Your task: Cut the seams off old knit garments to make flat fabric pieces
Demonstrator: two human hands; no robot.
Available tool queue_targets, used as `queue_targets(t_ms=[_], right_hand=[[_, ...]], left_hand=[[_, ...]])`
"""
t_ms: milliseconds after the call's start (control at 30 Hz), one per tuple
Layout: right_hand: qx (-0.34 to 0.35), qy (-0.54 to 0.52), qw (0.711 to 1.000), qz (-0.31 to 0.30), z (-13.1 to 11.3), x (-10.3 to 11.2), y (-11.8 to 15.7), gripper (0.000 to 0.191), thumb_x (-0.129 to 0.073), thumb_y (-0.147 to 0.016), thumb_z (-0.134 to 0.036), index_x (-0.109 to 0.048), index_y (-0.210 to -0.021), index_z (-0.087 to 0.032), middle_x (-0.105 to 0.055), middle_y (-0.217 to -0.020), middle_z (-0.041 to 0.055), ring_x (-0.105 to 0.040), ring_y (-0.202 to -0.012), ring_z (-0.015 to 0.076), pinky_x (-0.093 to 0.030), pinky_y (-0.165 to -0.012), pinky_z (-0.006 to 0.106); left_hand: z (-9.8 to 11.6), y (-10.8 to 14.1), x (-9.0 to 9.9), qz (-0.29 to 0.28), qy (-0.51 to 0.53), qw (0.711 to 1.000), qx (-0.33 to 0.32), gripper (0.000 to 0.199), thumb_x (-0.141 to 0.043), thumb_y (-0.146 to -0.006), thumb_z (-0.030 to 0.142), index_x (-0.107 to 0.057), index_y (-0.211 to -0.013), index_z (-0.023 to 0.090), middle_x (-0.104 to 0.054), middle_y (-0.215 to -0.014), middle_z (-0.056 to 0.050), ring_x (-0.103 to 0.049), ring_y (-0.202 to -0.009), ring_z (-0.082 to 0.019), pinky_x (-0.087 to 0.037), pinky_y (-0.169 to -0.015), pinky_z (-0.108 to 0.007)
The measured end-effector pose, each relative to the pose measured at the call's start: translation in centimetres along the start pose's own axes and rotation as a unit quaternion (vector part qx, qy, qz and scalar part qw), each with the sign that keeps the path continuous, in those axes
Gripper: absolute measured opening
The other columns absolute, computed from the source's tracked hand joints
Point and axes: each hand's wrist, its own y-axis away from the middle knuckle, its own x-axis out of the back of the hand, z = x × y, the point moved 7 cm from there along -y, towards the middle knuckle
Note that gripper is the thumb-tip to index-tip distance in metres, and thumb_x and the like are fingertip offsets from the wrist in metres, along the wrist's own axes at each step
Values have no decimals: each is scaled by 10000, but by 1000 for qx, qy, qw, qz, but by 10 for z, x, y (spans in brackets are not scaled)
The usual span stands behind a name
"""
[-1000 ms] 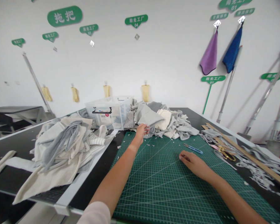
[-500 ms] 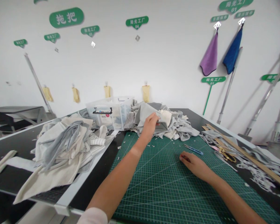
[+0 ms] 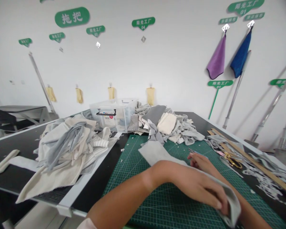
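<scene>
A pale grey piece of cloth [image 3: 154, 152] stretches across the green cutting mat [image 3: 124, 168]. My left hand [image 3: 193, 184] reaches over to the right with its fingers closed on the folded near end of that cloth. Behind it, my right hand [image 3: 200, 161] is above the mat with curled fingers, partly covered by the left hand and the cloth. Whether its fingers grip anything is hidden. Just behind the right hand, the blue-handled tool [image 3: 204, 155] is mostly covered. A pile of grey and cream cloth pieces [image 3: 166, 122] lies at the mat's far edge.
To the left lies another cloth heap [image 3: 69, 140]. A clear plastic box [image 3: 120, 116] stands at the back. At the right are gold-handled scissors [image 3: 232, 160], a long wooden strip [image 3: 255, 156] and white scraps [image 3: 264, 181]. Gloves and towels hang on the wall.
My left hand has moved from the far pile toward me and right, drawing out the grey cloth over the mat. My right hand has shifted slightly, and the blue-handled tool is now mostly hidden.
</scene>
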Motion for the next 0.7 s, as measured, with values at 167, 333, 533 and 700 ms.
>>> queue_targets(t_ms=[167,333,533,700], right_hand=[[-96,-169,974,-112,10,-22,8,508,-359,-983,-594,-659,-863,-202,-676,-700,16,-652,-625,182,-484,-573,266],[-54,-72,983,-160,-15,-20,17,529,-393,-963,-667,-632,-820,-218,-686,-821,27,-631,-816,225,-478,-788,328],[-36,-74,976,-199,-35,-14,23,541,-385,-961,-690,-613,-854,-211,-682,-870,34,-622,-853,226,-480,-790,317],[-15,-12,986,-168,-73,12,40,474,-497,-937,-646,-628,-1163,-252,-694,-1092,76,-638,-1000,261,-504,-886,366]], left_hand=[[-50,28,13,18,-149,980,132,107,-552,-850,184,-658,-835,182,-718,-942,-48,-677,-914,-221,-516,-837,-313],[-70,104,56,341,-315,840,279,261,-511,-893,250,-628,-1119,193,-685,-1128,-102,-630,-1056,-259,-492,-943,-365],[-141,162,35,335,-301,750,484,389,-502,-943,414,-612,-1198,142,-634,-1236,-181,-591,-1165,-334,-469,-983,-441],[-170,183,48,402,-328,692,501,382,-428,-984,370,-581,-1289,197,-612,-1268,-165,-566,-1184,-325,-462,-974,-453]])
